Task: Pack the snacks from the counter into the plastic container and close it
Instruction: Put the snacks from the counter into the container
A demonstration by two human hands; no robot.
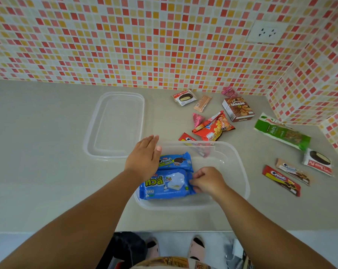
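A clear plastic container [240, 171] stands on the beige counter with two blue packs inside. The larger blue wafer pack [164, 186] lies at the near left, and a blue Cream-O pack [175, 161] sits behind it. My right hand [207, 180] pinches the right end of the larger blue pack. Over the container's far left corner rests my left hand [144, 158], fingers together and flat, holding nothing. The clear lid [115, 125] lies flat to the left, behind the container.
Loose snacks lie to the right: an orange chip bag [214, 128], a brown box [238, 108], a green nuts pack [282, 133], two Choco Pie packs [183, 98] [318, 161], red and brown Cream-O bars [281, 180] [293, 170], pink candies [197, 119]. Tiled walls enclose the back and right.
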